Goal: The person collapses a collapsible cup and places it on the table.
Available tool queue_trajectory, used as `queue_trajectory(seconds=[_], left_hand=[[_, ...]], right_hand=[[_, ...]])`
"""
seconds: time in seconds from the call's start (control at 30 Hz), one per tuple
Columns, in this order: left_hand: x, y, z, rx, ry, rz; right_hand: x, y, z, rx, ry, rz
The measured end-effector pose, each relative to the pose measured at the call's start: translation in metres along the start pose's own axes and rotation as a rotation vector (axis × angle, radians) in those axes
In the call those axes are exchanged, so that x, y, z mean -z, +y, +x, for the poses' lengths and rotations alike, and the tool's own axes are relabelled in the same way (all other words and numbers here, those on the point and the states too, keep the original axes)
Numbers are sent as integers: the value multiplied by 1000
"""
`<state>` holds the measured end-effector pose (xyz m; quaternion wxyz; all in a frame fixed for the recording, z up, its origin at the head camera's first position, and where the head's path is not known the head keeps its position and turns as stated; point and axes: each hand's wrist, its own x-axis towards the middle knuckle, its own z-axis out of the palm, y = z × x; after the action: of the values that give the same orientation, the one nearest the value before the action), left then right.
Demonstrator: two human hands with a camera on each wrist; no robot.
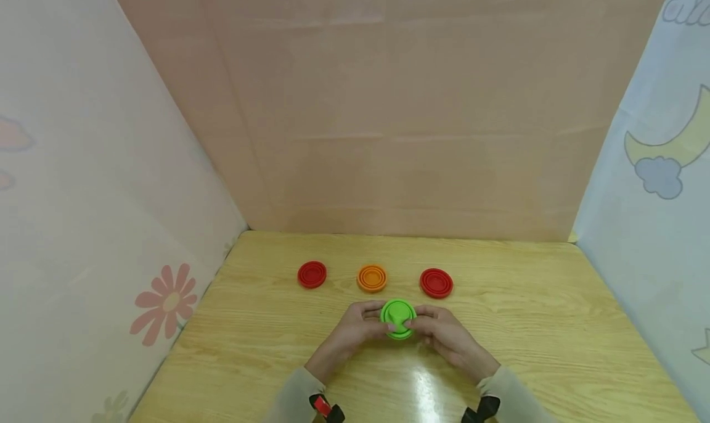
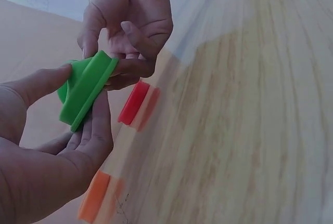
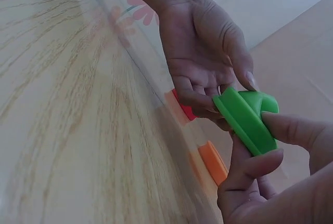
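A green collapsible silicone cup [image 1: 397, 312] is held up just above the table, between both hands. Its surface is pushed unevenly out of shape in the middle, while the rim stays round. The left hand [image 1: 359, 325] pinches its left side, thumb [image 2: 49, 81] on the upper face and fingers beneath. From the other side the right hand [image 1: 448, 335] grips it, its thumb [image 3: 289, 129] pressed into the raised middle. In the right wrist view the green cup [image 3: 247, 121] is tilted, with a thick stepped edge.
Behind the hands, a red flattened cup [image 1: 312, 275], an orange one [image 1: 371, 277] and another red one [image 1: 436, 283] lie in a row on the wooden table [image 1: 532, 324]. A brown back panel [image 1: 388, 102] and printed side sheets enclose the table.
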<state>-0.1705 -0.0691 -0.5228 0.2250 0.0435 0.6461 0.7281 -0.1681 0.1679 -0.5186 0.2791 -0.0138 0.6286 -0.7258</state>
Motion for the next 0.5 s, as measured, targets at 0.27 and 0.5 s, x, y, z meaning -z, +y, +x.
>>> queue_trajectory(seconds=[0.27, 0.5], left_hand=[[-8, -4, 4, 6, 71, 25], [-8, -7, 9, 14, 135, 28]], right_hand=[[2, 3, -2, -29, 21, 4], [4, 4, -1, -12, 0, -3]])
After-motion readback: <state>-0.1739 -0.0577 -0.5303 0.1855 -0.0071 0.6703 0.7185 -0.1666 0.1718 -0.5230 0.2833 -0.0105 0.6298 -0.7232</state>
